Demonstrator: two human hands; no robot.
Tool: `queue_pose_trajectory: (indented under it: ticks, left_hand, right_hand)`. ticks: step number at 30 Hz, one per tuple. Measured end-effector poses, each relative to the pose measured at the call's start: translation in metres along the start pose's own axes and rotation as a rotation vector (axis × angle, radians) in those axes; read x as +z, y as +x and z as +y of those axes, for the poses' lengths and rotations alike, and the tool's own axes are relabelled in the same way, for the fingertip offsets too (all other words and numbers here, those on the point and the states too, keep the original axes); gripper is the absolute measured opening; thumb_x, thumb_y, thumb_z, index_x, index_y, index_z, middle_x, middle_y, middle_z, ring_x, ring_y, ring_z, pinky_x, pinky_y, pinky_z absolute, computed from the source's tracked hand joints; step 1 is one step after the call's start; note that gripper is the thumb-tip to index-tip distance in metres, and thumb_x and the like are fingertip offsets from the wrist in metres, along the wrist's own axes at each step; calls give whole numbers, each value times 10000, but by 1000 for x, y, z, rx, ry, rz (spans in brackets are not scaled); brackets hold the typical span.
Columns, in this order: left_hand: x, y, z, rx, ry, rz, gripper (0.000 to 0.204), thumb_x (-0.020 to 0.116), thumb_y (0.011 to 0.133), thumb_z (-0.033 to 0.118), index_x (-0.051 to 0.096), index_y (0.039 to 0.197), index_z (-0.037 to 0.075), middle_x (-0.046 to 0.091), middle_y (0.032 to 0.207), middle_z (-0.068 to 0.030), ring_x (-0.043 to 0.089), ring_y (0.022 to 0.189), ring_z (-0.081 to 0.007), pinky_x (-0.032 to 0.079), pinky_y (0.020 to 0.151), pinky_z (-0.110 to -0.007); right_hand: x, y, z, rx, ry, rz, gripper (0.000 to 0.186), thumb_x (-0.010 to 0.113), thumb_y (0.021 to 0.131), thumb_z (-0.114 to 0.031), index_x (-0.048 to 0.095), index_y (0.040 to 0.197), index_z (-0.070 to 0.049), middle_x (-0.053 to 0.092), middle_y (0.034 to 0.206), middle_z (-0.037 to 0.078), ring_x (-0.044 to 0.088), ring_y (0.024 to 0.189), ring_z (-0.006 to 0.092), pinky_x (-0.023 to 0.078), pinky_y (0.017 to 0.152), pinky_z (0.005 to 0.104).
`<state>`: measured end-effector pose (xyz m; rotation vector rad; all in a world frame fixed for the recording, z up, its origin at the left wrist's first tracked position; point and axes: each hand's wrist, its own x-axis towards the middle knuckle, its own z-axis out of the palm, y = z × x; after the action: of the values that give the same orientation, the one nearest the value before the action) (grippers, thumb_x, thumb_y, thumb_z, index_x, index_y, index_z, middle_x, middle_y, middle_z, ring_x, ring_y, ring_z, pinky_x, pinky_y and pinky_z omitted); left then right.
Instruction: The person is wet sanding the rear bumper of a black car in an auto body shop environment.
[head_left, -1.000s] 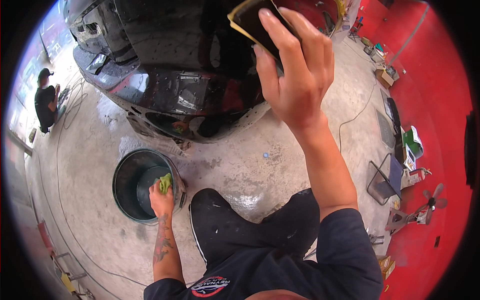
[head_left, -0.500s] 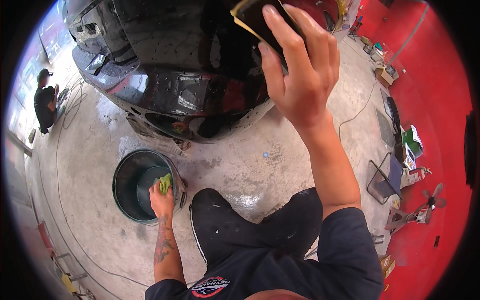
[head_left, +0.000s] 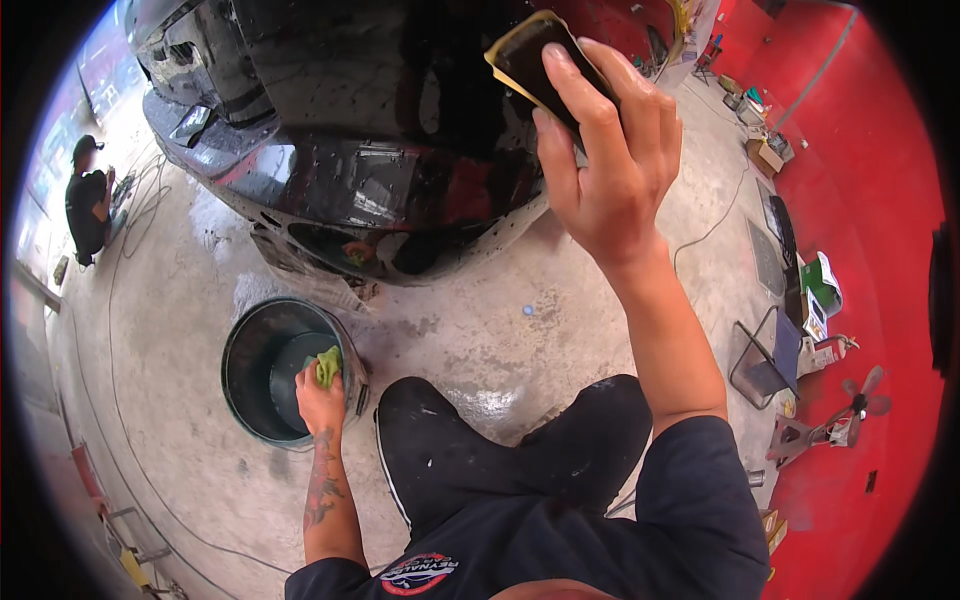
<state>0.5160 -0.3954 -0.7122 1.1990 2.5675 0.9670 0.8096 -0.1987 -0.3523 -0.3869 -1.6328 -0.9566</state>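
Note:
My right hand (head_left: 620, 160) is raised at the upper right with its fingers on a dark sanding block (head_left: 525, 62), a flat rectangular pad with pale yellow edges. The block lies against the glossy black car bumper (head_left: 330, 80), which is dotted with water drops. Lower left, my left hand (head_left: 320, 400) is closed on a yellow-green cloth (head_left: 327, 367), bunched up and held just inside the rim of a dark green bucket (head_left: 232, 385). Liquid shows at the bottom of the bucket. The palm side of both hands is hidden.
On the concrete floor at far left another person (head_left: 90, 200) crouches near cables (head_left: 150, 205). Along the red wall (head_left: 880, 150) stand a folding chair (head_left: 770, 365), a fan (head_left: 858, 403), a fire extinguisher (head_left: 825, 355) and a cardboard box (head_left: 765, 157). My bent knees are between bucket and chair.
My right hand has shifted slightly right and down with the sanding block, toward me. The left hand with the cloth has stayed nearly in place at the bucket.

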Motion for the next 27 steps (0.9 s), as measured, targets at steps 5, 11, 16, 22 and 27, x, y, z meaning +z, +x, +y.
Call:
queue_pose_trajectory:
  ticks: [5, 11, 16, 22, 27]
  left_hand:
    - [3, -2, 0, -11, 0, 20, 457, 754, 828, 228, 639, 1251, 96, 614, 1204, -159, 606, 1094, -393, 507, 903, -478]
    - [0, -1, 2, 15, -2, 23, 468, 758, 828, 236, 638, 1259, 99, 615, 1209, -156, 608, 1092, -389, 507, 903, -474]
    - [1, -2, 0, 1, -1, 26, 460, 760, 827, 232, 643, 1252, 101, 617, 1217, -148, 613, 1091, -382, 511, 900, -469]
    - [3, -1, -3, -7, -10, 42, 451, 768, 819, 224, 647, 1236, 103, 616, 1230, -152, 615, 1105, -378, 512, 903, -470]
    - [8, -1, -2, -7, -4, 25, 451, 766, 820, 224, 644, 1237, 104, 616, 1228, -153, 609, 1112, -380, 505, 910, -474]
  right_hand:
    - [2, 31, -4, -68, 47, -63, 442, 747, 775, -49, 708, 1214, -85, 674, 1229, 122, 632, 1057, 273, 470, 892, 357]
    - [-5, 4, -2, 16, 33, -68, 475, 751, 750, -74, 707, 1220, -131, 670, 1215, 92, 626, 1014, 253, 452, 825, 345]
    - [3, 27, -5, -6, 68, -69, 459, 754, 772, -49, 702, 1227, -81, 673, 1212, 124, 632, 1034, 285, 477, 884, 362]
    - [4, -1, 6, -12, 12, 1, 490, 759, 708, -98, 719, 1186, -197, 666, 1172, 30, 610, 900, 208, 435, 708, 325]
    - [8, 40, 3, -98, 48, 20, 425, 742, 737, -17, 715, 1159, -62, 662, 1144, 158, 641, 965, 301, 493, 834, 382]
